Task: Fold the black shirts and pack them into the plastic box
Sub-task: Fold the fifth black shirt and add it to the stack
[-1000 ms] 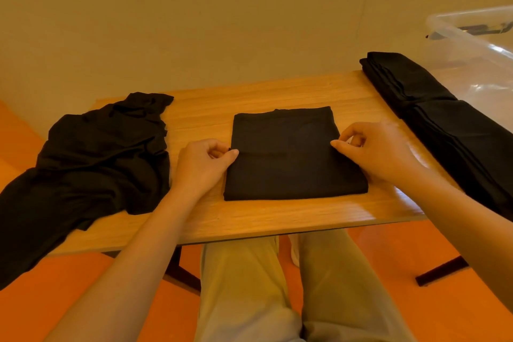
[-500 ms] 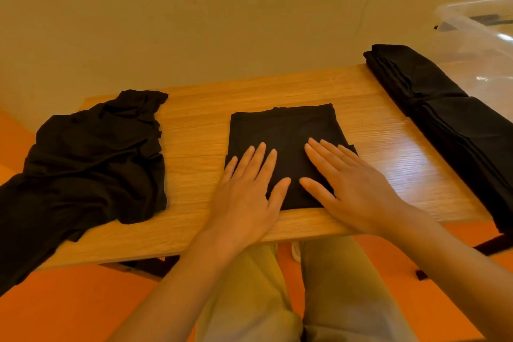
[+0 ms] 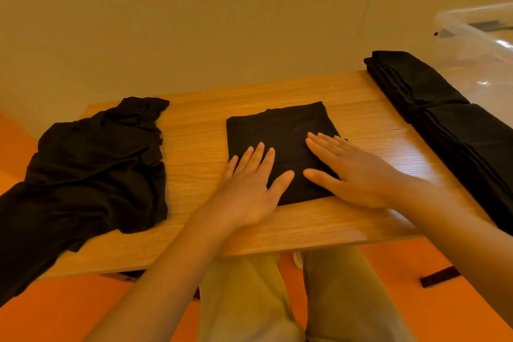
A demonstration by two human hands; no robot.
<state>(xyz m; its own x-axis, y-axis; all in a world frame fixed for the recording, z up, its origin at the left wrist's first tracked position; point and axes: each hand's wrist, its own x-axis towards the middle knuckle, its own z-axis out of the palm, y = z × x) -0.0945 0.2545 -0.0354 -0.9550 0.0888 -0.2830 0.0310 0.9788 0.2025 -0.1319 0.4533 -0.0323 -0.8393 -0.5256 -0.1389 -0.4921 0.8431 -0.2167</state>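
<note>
The folded black shirt, a flat cloth rectangle, lies at the centre of the light wooden table; the left hand and right hand lie flat on its near half, fingers straight and slightly spread, pressing rather than gripping; the step looks like smoothing the last fold; next, I judge, it must be lifted toward the stack of folded black shirts at three o'clock or the clear plastic box at two; a crumpled heap of unfolded black shirts waits at nine; a second ago both hands pinched the shirt's side edges with curled fingers.
</note>
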